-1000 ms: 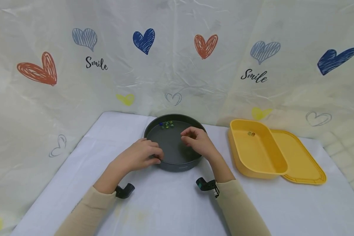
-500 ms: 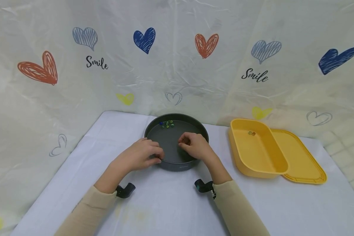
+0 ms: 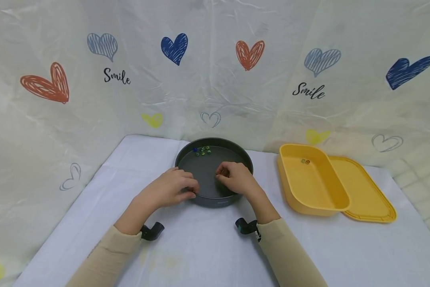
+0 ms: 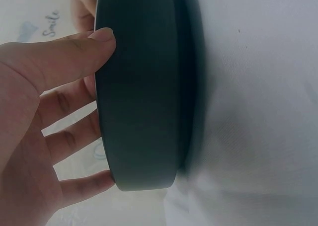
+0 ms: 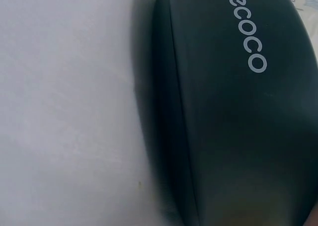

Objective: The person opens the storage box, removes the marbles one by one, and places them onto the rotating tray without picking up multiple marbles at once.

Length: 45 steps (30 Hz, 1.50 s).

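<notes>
A round, dark grey pan (image 3: pixel 204 173) stands on the white cloth, its side marked "ecoco" in the right wrist view. My left hand (image 3: pixel 171 186) holds its near left rim; in the left wrist view the thumb (image 4: pixel 79 57) presses the outer wall and the fingers reach over the rim. My right hand (image 3: pixel 238 177) is inside the pan on the right, fingers curled down and thumb close to the index finger. I cannot tell whether it pinches anything. Several small glass marbles (image 3: pixel 202 151), green and blue, lie by the pan's far wall.
To the right is a yellow rectangular container (image 3: pixel 317 189) with two small marbles (image 3: pixel 305 161) at its far end. Its yellow lid (image 3: pixel 367 193) lies flat on the cloth, partly under the container. Behind the table hangs a white sheet (image 3: pixel 215 95) printed with hearts.
My right hand has moved down and slightly left into the pan, its fingers curling more, then nearly stopped. The left hand stays on the rim.
</notes>
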Each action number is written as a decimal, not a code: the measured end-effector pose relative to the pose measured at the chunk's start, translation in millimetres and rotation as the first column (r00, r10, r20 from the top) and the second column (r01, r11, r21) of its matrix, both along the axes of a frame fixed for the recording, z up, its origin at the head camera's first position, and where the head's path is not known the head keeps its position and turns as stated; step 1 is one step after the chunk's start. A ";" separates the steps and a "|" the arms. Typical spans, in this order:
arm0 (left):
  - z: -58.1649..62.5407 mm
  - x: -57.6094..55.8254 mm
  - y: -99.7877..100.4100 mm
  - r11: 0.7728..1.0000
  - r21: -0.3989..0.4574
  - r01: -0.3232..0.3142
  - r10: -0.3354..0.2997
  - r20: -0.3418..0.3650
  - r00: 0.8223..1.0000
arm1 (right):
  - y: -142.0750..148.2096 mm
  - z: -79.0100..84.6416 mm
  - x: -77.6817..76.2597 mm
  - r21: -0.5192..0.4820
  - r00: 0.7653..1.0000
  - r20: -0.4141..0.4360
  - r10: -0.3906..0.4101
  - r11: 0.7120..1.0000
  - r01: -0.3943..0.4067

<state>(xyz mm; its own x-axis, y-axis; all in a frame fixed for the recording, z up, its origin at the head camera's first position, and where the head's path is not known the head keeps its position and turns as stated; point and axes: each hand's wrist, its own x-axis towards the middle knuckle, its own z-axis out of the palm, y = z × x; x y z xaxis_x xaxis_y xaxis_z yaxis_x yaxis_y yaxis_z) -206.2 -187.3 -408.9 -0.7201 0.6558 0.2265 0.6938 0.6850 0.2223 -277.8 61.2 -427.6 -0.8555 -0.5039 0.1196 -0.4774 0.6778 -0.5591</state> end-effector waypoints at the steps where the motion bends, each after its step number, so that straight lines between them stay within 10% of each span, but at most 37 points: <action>1: 0.2 0.0 -0.1 1.000 -0.001 -0.001 0.001 0.001 1.000 | -0.2 0.0 -0.1 0.000 1.000 -0.001 0.000 1.000 0.000; 22: 1.3 -0.1 -1.5 1.000 -0.013 0.005 -0.005 -0.011 1.000 | 1.4 2.7 -2.7 -0.070 0.999 0.046 -0.009 0.997 0.013; 30: 0.5 -0.3 0.5 1.000 -0.012 0.006 -0.006 -0.015 1.000 | 24.9 26.4 -19.8 -0.497 0.928 0.356 0.113 0.863 0.086; 45: 0.9 0.6 0.3 1.000 -0.008 0.009 -0.009 0.000 1.000 | 115.7 77.1 -72.3 -0.238 0.921 0.290 -0.260 0.913 0.332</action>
